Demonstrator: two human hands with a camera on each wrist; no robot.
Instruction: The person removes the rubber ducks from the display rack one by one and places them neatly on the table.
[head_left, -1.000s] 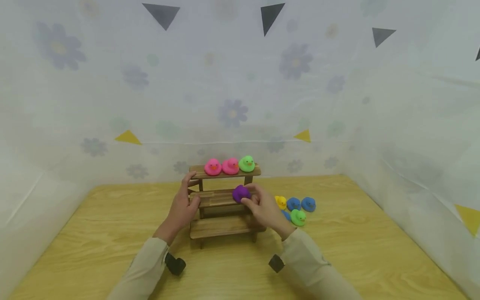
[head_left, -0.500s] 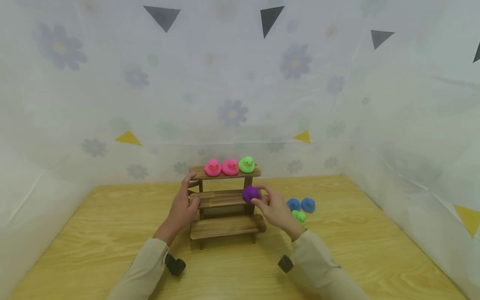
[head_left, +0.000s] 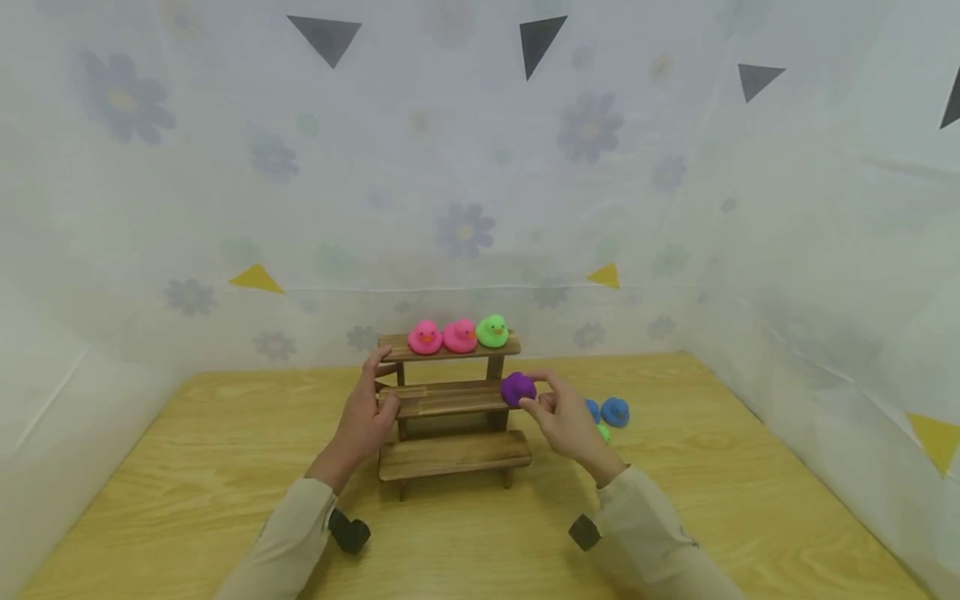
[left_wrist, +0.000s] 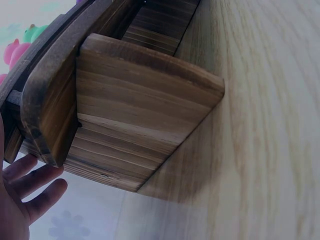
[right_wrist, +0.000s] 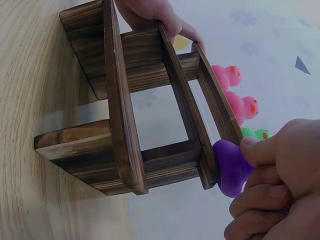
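A three-tier wooden stand (head_left: 454, 454) stands on the table. My left hand (head_left: 363, 421) grips its left end, thumb at the middle shelf and a finger up at the top one; in the left wrist view its fingers (left_wrist: 47, 195) reach behind the shelf end. At the right end of the middle shelf, my right hand (head_left: 562, 417) pinches a purple rubber duck (head_left: 517, 389), seen against the shelf end in the right wrist view (right_wrist: 231, 167). Two pink rubber ducks (head_left: 425, 337) and a light green rubber duck (head_left: 492, 332) sit side by side on the top shelf.
Right of the stand, blue rubber ducks (head_left: 616, 412) and another green rubber duck (head_left: 604, 433) rest on the wood-grain table (head_left: 720, 500), partly hidden behind my right hand. A flower-printed white sheet (head_left: 465, 150) closes off the back and sides.
My right hand has slid the purple duck rightward along the middle shelf to its right end. That hand now covers more of the ducks on the table. My left hand stays put.
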